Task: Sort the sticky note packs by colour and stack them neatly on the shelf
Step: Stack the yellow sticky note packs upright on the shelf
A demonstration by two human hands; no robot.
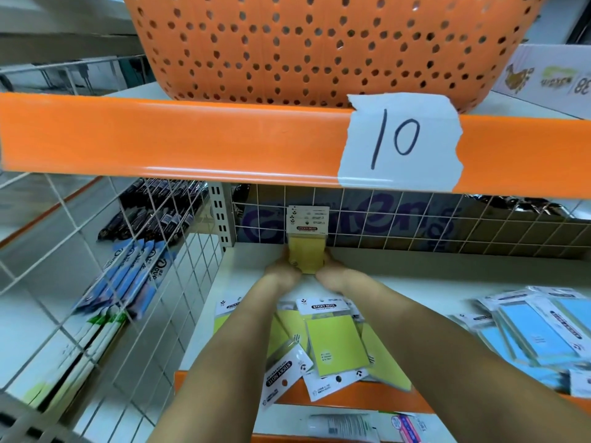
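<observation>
Both hands are way back on the shelf [415,273], clamped on either side of a yellow pack [306,254]. Left hand [283,270] holds its left edge and right hand [331,273] holds its right edge, fingers wrapped in toward it, though how they curl behind the pack is hidden. The pack stands upright with its white header card up top, right against the wire grid [399,225] at the back of the shelf, just beside the slotted upright [222,215] in the left rear corner.

Forearms run almost parallel from the bottom of the view straight in, close together, passing over a loose heap of green packs [335,343] at the front lip. A couple of those packs hang over the orange front edge [351,401]. Over on the right there's a jumble of blue packs [543,334], also near the front, well apart from the hands.

Room-wise: the white shelf floor between the yellow pack and the blue packs is bare, so plenty of space to the right along the back. Left side is tight, boxed in by the wire side panel [96,282]. Overhead is the orange rail [176,139] of the next shelf up, with a taped "10" label [399,139] and an orange basket [319,46] sitting above it, so the hands are working under a low ceiling.
</observation>
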